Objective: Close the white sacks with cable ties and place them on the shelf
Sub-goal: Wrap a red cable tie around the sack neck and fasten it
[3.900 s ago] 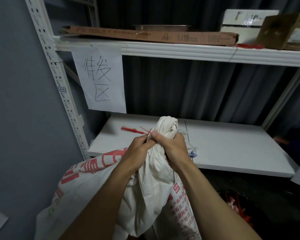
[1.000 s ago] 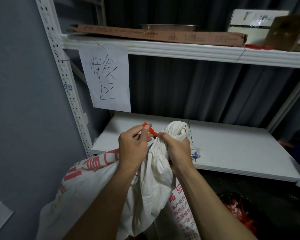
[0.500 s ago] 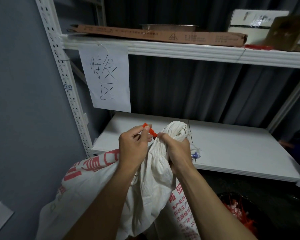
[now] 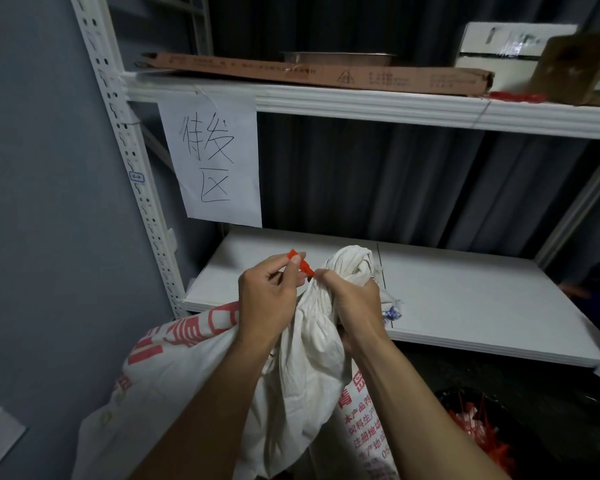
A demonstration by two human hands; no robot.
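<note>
A white woven sack [image 4: 302,368] with red printing stands in front of me, its mouth gathered into a twisted neck. My right hand [image 4: 354,303] is clenched around that neck just below the bunched top. My left hand [image 4: 269,292] pinches the end of a red cable tie [image 4: 300,262] between thumb and fingers, right beside the neck. The white lower shelf [image 4: 465,306] lies directly behind the sack.
A handwritten paper sign [image 4: 212,161] hangs from the upper shelf [image 4: 378,105], which carries a long cardboard box [image 4: 326,72] and other boxes. A black bin with red cable ties [image 4: 482,431] sits at the lower right. A grey wall is on the left.
Since 3.9 s ago the long free tail of the cable tie has shortened to a short stub at my left fingers. Over the last second both hands have stayed nearly still.
</note>
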